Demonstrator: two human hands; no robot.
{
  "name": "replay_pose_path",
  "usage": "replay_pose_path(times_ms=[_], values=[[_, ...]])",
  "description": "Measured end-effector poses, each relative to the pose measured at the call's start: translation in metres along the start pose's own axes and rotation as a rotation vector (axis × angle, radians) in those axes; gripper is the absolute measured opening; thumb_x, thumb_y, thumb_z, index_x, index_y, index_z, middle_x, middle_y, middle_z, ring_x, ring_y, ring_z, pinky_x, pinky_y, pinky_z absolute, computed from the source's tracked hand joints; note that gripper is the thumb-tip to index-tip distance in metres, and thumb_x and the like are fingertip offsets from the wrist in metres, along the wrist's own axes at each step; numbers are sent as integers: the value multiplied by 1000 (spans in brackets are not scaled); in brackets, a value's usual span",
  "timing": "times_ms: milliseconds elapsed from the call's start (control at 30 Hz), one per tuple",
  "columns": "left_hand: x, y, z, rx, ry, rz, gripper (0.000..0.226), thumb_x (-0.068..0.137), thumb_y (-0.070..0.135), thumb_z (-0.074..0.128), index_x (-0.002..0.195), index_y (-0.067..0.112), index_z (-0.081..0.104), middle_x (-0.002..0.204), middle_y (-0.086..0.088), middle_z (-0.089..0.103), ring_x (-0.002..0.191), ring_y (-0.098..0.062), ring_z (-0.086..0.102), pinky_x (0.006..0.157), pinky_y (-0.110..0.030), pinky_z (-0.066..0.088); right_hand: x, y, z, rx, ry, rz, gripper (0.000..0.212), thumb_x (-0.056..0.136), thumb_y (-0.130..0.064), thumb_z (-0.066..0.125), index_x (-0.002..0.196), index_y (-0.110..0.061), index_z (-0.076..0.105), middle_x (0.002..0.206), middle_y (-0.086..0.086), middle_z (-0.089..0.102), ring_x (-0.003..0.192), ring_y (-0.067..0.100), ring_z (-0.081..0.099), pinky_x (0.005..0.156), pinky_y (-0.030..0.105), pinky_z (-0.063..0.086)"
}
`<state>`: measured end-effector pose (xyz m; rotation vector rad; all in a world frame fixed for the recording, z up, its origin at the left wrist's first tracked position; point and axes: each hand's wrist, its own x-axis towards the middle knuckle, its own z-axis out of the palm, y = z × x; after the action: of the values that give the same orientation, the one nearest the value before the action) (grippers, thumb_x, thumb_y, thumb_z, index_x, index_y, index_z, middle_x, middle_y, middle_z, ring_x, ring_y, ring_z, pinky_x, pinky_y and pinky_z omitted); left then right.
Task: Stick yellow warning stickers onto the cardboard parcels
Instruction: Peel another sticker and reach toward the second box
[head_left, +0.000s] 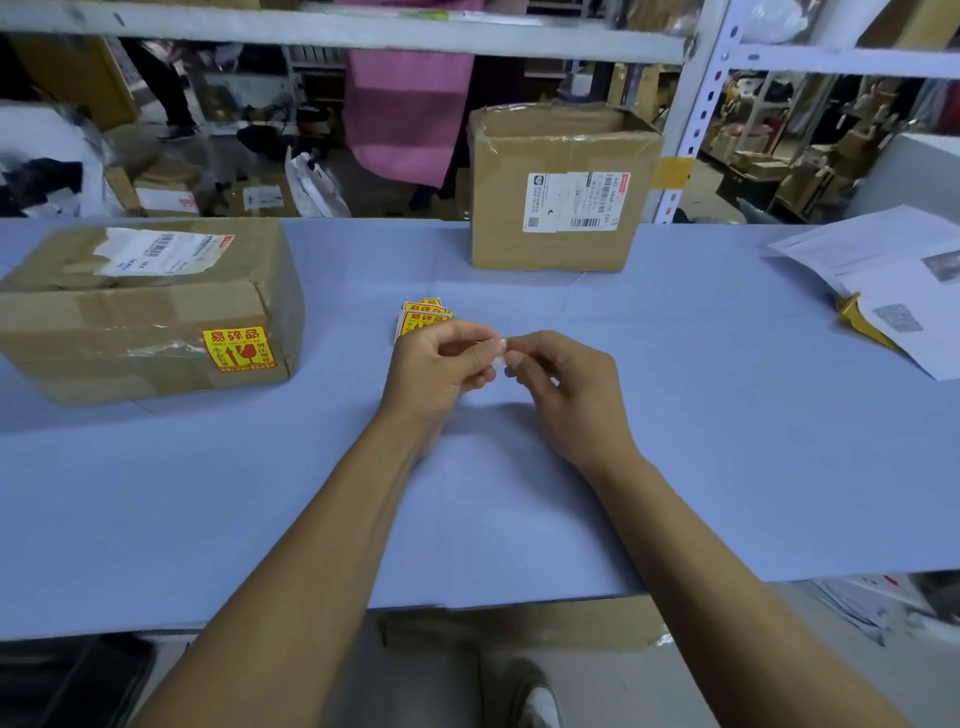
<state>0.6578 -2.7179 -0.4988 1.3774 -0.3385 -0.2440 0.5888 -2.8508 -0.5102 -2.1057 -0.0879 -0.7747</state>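
My left hand (441, 364) grips a fanned stack of yellow warning stickers (425, 312), whose tops show above my fingers. My right hand (558, 376) meets it, thumb and forefinger pinched on a small white edge (500, 358) between both hands, above the middle of the blue table (675, 441). On the left lies a flat cardboard parcel (140, 312) with a yellow sticker (238, 349) on its front face. An upright cardboard parcel (558, 187) stands at the back centre, bearing only a white shipping label.
White printed papers (893, 280) lie at the table's right edge over something yellow. A white metal shelf post (696, 109) rises behind the upright parcel. Beyond the table are boxes, bags and a person's legs. A cardboard box (519, 621) sits under the front edge.
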Motion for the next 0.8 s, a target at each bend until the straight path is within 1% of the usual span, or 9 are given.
replay_pose_path(times_ms=[100,167,233,300,433,533,600,700,800], values=[[-1,4,0,-142,31,-82,17,86,-1,67,76,11,71,70,-3,69,65,-16,63,62,-21,54,2,-5,5,-27,-1,-19,11,86,-17,74,93,-9,70,84,1,72,75,11,65,72,17,50],[-7,4,0,21,26,-49,19,85,-2,67,74,12,71,70,-5,70,62,-12,63,62,-20,52,2,-4,3,-58,8,44,9,85,-15,74,82,-9,68,73,0,68,69,14,60,64,21,48],[-16,7,1,277,-28,33,20,85,-1,68,73,15,71,66,-1,70,58,-8,62,63,-20,52,-2,-4,-6,-137,-67,95,15,86,-17,71,74,-11,64,64,3,65,63,19,55,60,31,45],[-25,18,1,394,-135,41,17,87,1,67,76,14,72,65,2,70,59,-7,61,68,-23,54,-8,-12,-18,-214,-114,97,24,88,-20,70,68,-14,58,58,2,58,55,19,47,56,33,40],[-41,70,-4,317,-414,-104,12,91,-1,62,91,1,74,73,-5,68,68,-8,64,73,-18,56,-12,-54,-44,-382,-109,-59,29,88,-26,67,66,-13,54,57,-7,45,53,17,41,52,32,37],[-50,112,-11,278,-529,-211,15,90,-6,60,92,0,74,75,-9,72,74,-16,67,74,-20,56,-6,-87,-62,-474,-197,-165,39,87,-36,66,60,-12,50,55,-6,42,51,19,38,50,33,36],[-53,136,-13,294,-604,-291,14,89,-8,60,96,-5,72,77,-13,72,76,-18,69,75,-21,57,2,-107,-75,-518,-252,-258,48,81,-46,68,56,-11,47,52,-6,39,48,19,34,47,30,31],[-54,163,-10,407,-730,-342,15,88,-11,58,92,-5,71,75,-7,73,73,-13,69,74,-19,57,27,-141,-91,-623,-415,-295,62,66,-62,75,55,-12,41,50,-1,40,50,21,35,47,30,22],[-34,173,7,525,-584,-200,17,84,-5,67,100,-8,70,86,-9,69,79,-15,68,77,-22,59,70,-159,-104,-554,-481,-145,63,74,-70,58,65,-7,56,64,10,60,63,27,53,55,37,40]])
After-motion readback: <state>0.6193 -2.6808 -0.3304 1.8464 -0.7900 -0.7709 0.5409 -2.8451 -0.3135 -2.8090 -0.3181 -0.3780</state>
